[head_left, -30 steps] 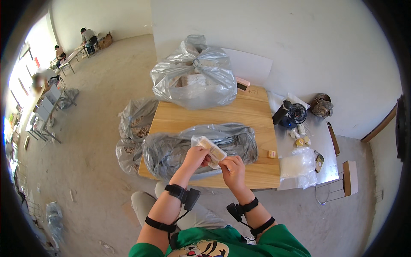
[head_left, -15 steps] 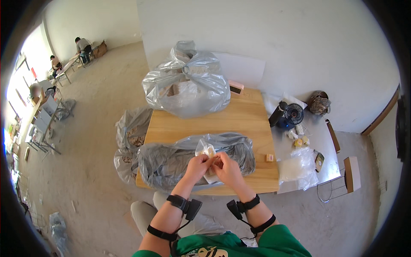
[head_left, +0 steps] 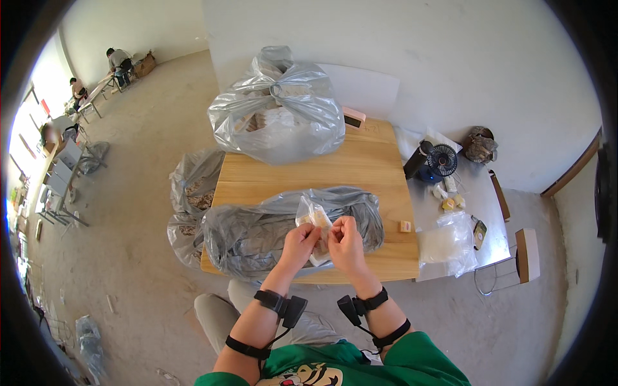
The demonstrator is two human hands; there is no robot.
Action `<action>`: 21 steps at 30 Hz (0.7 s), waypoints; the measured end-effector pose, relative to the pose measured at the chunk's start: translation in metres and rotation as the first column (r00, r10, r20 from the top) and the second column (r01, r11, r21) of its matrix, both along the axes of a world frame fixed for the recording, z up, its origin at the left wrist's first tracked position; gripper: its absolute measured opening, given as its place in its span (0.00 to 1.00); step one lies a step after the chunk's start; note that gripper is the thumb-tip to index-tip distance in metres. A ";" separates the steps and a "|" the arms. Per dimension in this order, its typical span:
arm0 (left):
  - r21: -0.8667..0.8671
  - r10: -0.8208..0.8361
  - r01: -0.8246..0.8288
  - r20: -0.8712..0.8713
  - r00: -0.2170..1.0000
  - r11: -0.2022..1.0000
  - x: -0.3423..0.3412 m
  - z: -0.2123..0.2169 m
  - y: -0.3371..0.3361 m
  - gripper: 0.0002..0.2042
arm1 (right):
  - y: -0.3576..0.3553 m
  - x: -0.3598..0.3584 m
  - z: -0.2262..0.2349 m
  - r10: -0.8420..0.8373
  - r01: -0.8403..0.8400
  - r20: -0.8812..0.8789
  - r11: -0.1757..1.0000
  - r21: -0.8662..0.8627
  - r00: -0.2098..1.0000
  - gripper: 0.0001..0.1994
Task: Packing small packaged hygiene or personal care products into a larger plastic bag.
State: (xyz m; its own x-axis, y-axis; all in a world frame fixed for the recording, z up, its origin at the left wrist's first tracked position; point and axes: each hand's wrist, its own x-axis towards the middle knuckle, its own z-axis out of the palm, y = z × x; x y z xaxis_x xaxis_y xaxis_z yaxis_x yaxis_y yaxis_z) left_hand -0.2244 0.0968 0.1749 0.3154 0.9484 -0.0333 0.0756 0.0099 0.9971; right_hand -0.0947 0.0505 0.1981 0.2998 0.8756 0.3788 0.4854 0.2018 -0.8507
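Above a grey plastic bag [head_left: 244,241] that lies spread with its mouth toward me, I hold a small clear plastic bag [head_left: 313,211] with pale, light-brown contents I cannot make out. My left hand [head_left: 299,249] pinches its left side, thumb and fingers together. On its other side my right hand [head_left: 346,246] is closed with the fingertips at the bag's edge. The lower part of the small bag shows white between my hands. Part of it is hidden behind my fingers.
A large tied grey bag [head_left: 277,112] fills the back of the wooden table [head_left: 309,174]. A little yellow box [head_left: 405,226] sits at its right edge. The side table [head_left: 496,206] holds a fan [head_left: 442,159] and a clear plastic pile [head_left: 444,251]. Open bags [head_left: 193,193] stand at the left.
My hands have moved slightly apart at the small bag, and more of it shows between them. The whole scene has shifted a little upward in view.
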 end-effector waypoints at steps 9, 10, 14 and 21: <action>-0.121 0.022 -0.009 0.110 0.994 0.993 -0.029 0.013 0.005 0.11 | 0.010 0.044 0.012 -0.117 0.121 0.092 0.992 -0.043 0.989 0.15; -0.060 -0.003 0.007 0.061 0.998 0.998 -0.026 0.016 0.005 0.11 | 0.011 0.037 0.017 -0.038 0.054 0.177 0.995 -0.087 0.983 0.18; 0.089 -0.018 0.024 -0.065 0.998 0.996 -0.026 0.023 0.004 0.09 | 0.021 0.026 0.025 0.173 -0.096 0.329 0.967 -0.237 0.929 0.13; -0.080 0.150 -0.155 -0.066 0.986 0.985 -0.061 0.034 0.019 0.07 | 0.020 0.031 0.039 -0.013 -0.020 -0.204 0.987 -0.159 0.979 0.04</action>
